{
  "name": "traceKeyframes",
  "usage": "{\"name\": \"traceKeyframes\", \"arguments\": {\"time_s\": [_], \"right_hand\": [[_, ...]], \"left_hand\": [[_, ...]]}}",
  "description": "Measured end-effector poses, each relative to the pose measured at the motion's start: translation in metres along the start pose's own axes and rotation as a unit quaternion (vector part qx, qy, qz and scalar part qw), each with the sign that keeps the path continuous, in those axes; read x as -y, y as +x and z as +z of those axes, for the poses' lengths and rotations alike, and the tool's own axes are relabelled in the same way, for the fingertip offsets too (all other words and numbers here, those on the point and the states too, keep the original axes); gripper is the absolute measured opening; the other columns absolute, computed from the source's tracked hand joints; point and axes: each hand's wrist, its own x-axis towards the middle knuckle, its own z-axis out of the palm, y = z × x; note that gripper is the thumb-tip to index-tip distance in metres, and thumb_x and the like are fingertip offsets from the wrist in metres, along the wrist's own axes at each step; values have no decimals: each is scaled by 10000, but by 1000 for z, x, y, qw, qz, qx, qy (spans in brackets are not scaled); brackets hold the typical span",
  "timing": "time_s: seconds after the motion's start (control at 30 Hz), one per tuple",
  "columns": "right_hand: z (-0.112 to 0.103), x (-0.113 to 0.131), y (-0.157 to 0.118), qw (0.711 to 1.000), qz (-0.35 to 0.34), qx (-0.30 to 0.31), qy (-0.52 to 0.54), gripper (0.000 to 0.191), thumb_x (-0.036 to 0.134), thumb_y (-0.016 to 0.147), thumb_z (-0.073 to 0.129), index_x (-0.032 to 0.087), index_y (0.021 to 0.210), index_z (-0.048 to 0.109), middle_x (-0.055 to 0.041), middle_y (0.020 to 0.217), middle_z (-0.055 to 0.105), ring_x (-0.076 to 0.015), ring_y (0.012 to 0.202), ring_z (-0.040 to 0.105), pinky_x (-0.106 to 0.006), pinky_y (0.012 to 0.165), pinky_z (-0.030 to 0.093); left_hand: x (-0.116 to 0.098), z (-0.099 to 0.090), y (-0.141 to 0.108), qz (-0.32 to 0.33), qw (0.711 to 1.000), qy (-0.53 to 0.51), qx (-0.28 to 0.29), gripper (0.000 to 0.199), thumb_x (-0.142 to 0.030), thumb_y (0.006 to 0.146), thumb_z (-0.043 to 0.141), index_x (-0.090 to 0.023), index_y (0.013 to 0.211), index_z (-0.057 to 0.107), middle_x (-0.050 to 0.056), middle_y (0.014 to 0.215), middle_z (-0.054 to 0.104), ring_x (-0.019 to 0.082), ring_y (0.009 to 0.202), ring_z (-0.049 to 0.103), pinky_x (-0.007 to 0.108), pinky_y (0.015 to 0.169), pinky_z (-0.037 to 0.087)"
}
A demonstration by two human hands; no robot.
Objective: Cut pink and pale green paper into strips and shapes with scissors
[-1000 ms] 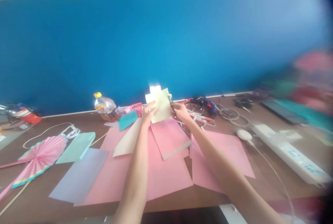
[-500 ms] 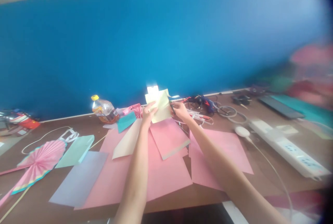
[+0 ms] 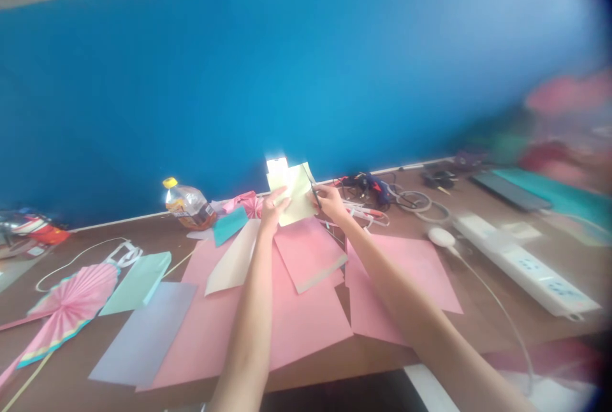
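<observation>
My left hand [image 3: 274, 208] is closed on a pale yellow sheet of paper [image 3: 297, 200], holding it up above the table. At the sheet's right edge is my right hand [image 3: 329, 201], closed around scissors [image 3: 315, 194] whose dark blades point up along that edge. Most of the scissors' handle is hidden by the fingers. Just behind the sheet a bright phone screen [image 3: 277, 168] glows. Beneath my hands lie pink sheets [image 3: 306, 329], a smaller pink piece [image 3: 310, 259] and a cream folded sheet [image 3: 233, 259].
To the left are a drink bottle [image 3: 189, 205], a teal paper [image 3: 230, 226], a pleated pink paper fan [image 3: 79, 297], a mint paper [image 3: 136, 284] and a lavender sheet [image 3: 143, 335]. Tangled cables [image 3: 368, 189], a white power strip [image 3: 526, 265] and a dark phone [image 3: 511, 191] lie right.
The narrow paper strip that stuck out at the sheet's right edge no longer shows there. The scissors' blades now show along that edge. Both hands have hardly moved.
</observation>
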Motion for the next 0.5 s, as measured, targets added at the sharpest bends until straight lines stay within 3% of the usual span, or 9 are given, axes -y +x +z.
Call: {"name": "traceKeyframes", "arguments": {"time_s": [0.17,0.33,0.5], "right_hand": [[-1,7,0,999,30,-24,-15,309,349,672,685,143,901,670,25,493,544,-110,391,450,-233,379,340],[-3,2,3,999,18,-40,-13,354,367,675,681,139,947,671,21,522,555,-110,392,447,-236,371,332],[-9,1,5,999,22,-47,-11,357,386,678,685,158,952,670,24,522,547,-113,394,458,-239,374,361]], "left_hand": [[-1,2,-2,-10,1000,14,3,494,-341,659,767,-216,1130,691,79,1230,649,279,1165,589,400,997,474],[-8,9,-7,-16,999,27,28,509,-357,666,760,-205,1144,679,90,1227,650,285,1144,597,417,998,465],[-16,12,-9,12,999,39,9,482,-286,693,740,-216,1164,663,81,1303,605,274,1276,496,404,1099,357]]}}
